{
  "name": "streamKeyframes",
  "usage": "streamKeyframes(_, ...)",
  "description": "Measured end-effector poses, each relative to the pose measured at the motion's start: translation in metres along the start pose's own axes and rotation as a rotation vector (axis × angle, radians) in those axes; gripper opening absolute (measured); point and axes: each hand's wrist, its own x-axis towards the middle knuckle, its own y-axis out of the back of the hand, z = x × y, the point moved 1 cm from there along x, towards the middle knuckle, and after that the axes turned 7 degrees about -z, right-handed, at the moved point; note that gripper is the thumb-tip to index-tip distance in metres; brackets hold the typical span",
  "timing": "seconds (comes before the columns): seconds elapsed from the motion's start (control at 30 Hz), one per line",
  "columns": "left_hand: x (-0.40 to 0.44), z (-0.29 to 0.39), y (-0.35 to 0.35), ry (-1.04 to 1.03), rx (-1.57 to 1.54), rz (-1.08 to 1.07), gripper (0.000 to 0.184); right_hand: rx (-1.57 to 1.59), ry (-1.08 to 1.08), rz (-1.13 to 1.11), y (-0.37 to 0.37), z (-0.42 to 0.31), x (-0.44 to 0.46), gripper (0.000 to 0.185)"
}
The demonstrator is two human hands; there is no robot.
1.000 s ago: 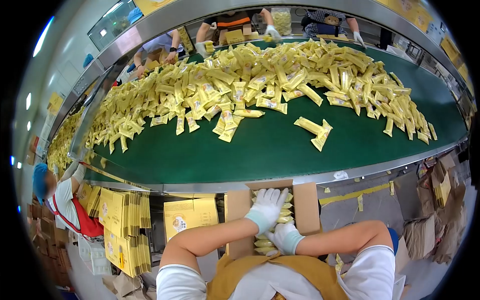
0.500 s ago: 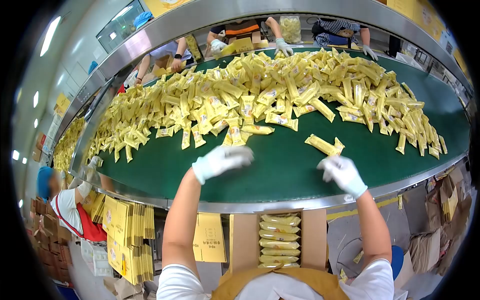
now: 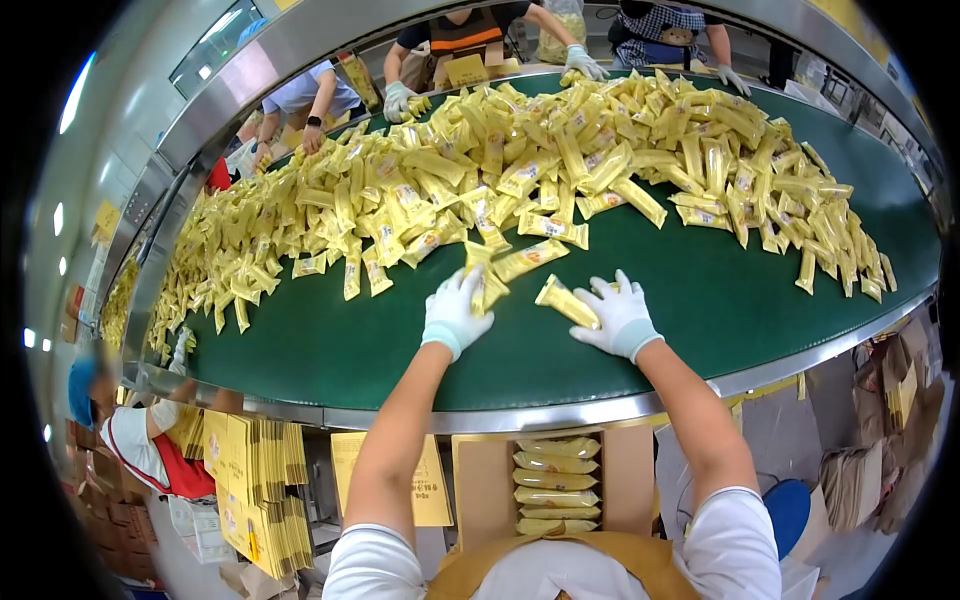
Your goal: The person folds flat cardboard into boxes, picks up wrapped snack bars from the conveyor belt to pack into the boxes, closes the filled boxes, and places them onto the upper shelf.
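My left hand [image 3: 458, 312], in a white glove, has its fingers closed over yellow snack packets [image 3: 489, 288] at the near edge of the pile. Another packet [image 3: 530, 261] lies just beyond it. To the right, my gloved right hand [image 3: 620, 318] grips the end of a single yellow packet [image 3: 566, 301] lying on the green belt [image 3: 700, 320]. A large heap of the same packets [image 3: 480, 170] spreads behind both hands. Below, close to my body, an open cardboard box [image 3: 628, 480] holds a row of packets [image 3: 556, 479].
A metal rim [image 3: 560, 410] runs along the belt's near side. Flattened yellow cartons [image 3: 250, 480] stand at lower left, near a person in a red apron [image 3: 150, 445]. Across the belt, several people work; one has gloved hands [image 3: 584, 64] on the heap. A blue stool [image 3: 787, 515] is at lower right.
Both hands have moved toward each other over the belt. My left hand has reached packets at the heap's edge. The right hand has brought a packet leftward.
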Motion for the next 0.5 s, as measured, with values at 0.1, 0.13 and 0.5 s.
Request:
streamKeyframes(0.1,-0.045,-0.005,0.016,-0.238,-0.069,-0.148,0.085,-0.014,0.102,-0.029,-0.001,-0.002,-0.030,0.079)
streamKeyframes(0.13,-0.058,-0.001,0.026,-0.226,-0.007,-0.127,0.084,-0.018,0.103,-0.044,0.005,-0.003,-0.042,0.081)
streamKeyframes(0.5,-0.088,0.008,0.016,0.040,-0.363,0.276,0.055,0.326,-0.242,0.333,-0.007,0.024,-0.107,0.066)
